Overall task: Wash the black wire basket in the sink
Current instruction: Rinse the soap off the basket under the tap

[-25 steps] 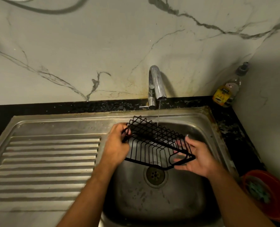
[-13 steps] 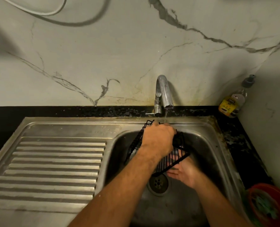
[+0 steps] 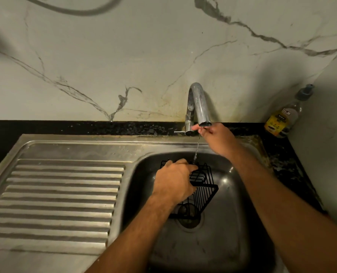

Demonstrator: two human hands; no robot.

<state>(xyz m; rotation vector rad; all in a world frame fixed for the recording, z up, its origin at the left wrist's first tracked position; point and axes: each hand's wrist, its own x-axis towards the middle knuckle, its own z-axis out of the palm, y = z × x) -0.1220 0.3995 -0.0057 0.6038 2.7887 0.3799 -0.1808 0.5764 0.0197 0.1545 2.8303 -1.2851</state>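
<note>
The black wire basket [image 3: 205,191] lies tilted inside the steel sink basin [image 3: 222,243], over the drain [image 3: 190,222]. My left hand [image 3: 173,184] grips the basket's upper rim from above and hides much of it. My right hand [image 3: 218,138] is off the basket, raised just under the spout of the chrome tap [image 3: 197,99]. Its fingers are stretched out, and the tips touch the tap's base. A thin stream of water [image 3: 196,150] falls past this hand onto the basket's back edge.
A ribbed steel drainboard [image 3: 61,194] lies to the left of the basin. A dish soap bottle [image 3: 281,119] stands in the back right corner on the black counter [image 3: 285,160]. The marble wall rises directly behind the tap.
My right hand has let go of the basket's underside and risen to the tap. My left hand has lowered the basket deeper into the basin.
</note>
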